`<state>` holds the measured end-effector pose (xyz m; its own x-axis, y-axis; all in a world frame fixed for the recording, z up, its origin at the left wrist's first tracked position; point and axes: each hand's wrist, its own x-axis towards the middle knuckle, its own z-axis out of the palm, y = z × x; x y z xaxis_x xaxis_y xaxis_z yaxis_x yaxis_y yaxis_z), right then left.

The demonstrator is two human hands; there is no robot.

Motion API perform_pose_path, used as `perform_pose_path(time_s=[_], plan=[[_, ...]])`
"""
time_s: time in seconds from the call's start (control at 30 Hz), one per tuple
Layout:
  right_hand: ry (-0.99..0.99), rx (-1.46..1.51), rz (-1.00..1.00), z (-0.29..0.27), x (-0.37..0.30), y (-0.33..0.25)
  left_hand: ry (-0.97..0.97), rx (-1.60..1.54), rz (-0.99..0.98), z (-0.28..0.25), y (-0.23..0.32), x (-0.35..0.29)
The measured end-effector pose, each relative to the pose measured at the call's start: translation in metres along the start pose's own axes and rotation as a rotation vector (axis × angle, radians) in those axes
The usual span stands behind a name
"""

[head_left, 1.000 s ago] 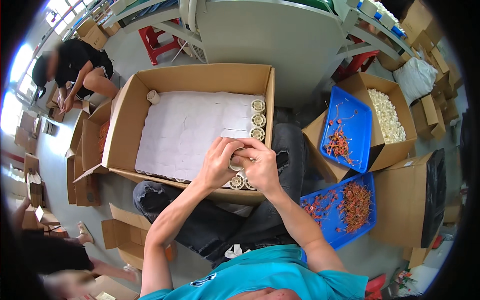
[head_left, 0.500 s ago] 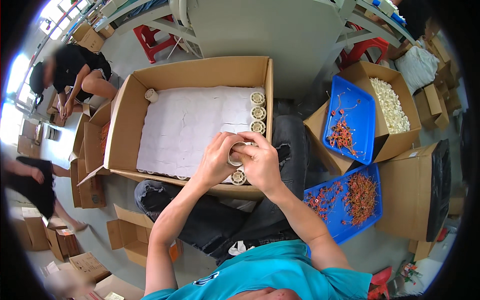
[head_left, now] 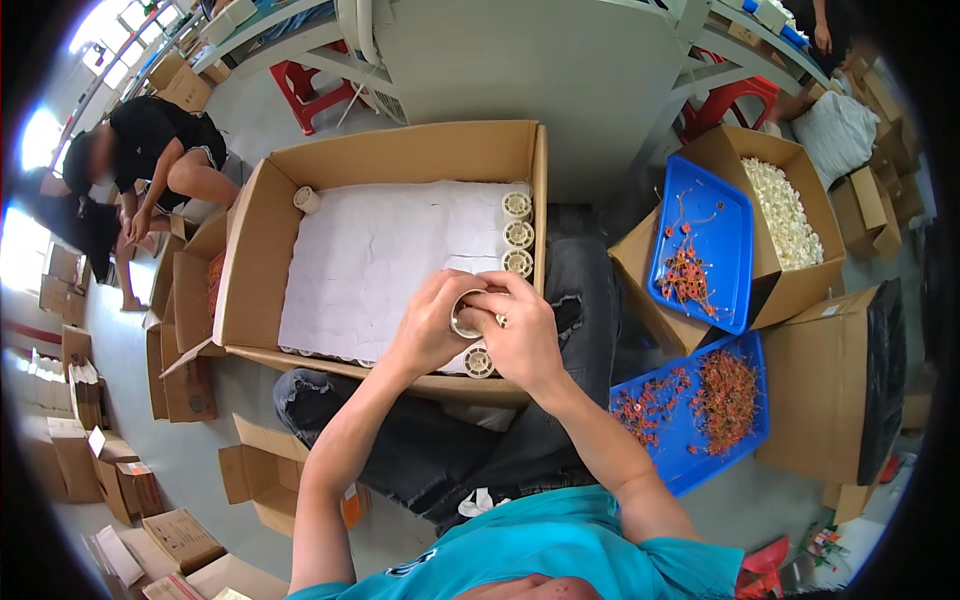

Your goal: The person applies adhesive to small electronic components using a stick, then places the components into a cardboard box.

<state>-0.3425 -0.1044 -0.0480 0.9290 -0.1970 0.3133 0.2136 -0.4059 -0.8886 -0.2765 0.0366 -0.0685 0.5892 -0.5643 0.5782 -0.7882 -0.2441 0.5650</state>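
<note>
Over the near right part of a large open cardboard box (head_left: 255, 255), my left hand (head_left: 428, 325) is closed round a short, hollow white plastic cylinder (head_left: 459, 318), its opening tilted up. My right hand (head_left: 525, 335) is closed at the same cylinder, thumb and fingers reaching into its mouth. A small pale bit shows between the right fingers; I cannot make out what it is. Along the box's right side stand several round cream plastic parts (head_left: 517, 235) with spoked tops. Another such part (head_left: 307, 200) lies in the far left corner, on the white sheet (head_left: 370, 245).
To the right, a blue tray (head_left: 735, 300) holds red parts with thin wires; a second blue tray (head_left: 680, 478) below holds more. Behind is a carton of white pieces (head_left: 785, 215). A crouching co-worker (head_left: 165, 150) is at the left, near open cartons (head_left: 190, 370).
My right thumb and fingers have shifted a little at the cylinder's mouth. A person walking at the left has moved farther off, towards the crouching co-worker. The view has shifted slightly.
</note>
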Motion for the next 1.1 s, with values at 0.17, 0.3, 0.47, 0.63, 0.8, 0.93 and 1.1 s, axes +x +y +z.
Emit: perform_pose_path(time_s=[0.17, 0.3, 0.47, 0.63, 0.8, 0.93, 1.1], plan=[[0.225, 0.038, -0.031, -0.038, -0.007, 0.011, -0.042, -0.047, -0.221, -0.020, -0.015, 0.028], [0.322, -0.420, 0.067, -0.064, -0.032, 0.080, 0.034, 0.038, -0.118, -0.048, -0.049, 0.109], [0.211, -0.634, 0.168, -0.057, -0.054, 0.124, 0.300, 0.429, 0.074, -0.055, -0.111, 0.274], [0.208, -0.620, 0.190, -0.054, -0.050, 0.122, 0.510, 0.706, 0.184, -0.080, -0.187, 0.407], [0.212, -0.590, 0.192, -0.048, -0.045, 0.124, 0.573, 0.761, 0.128, -0.096, -0.264, 0.473], [0.229, -0.524, 0.211, -0.058, -0.039, 0.126, 0.233, 0.882, -0.200, -0.100, -0.268, 0.477], [0.544, -0.389, 0.130, -0.125, -0.037, 0.154, 0.535, 0.785, 0.436, -0.050, -0.180, 0.401]])
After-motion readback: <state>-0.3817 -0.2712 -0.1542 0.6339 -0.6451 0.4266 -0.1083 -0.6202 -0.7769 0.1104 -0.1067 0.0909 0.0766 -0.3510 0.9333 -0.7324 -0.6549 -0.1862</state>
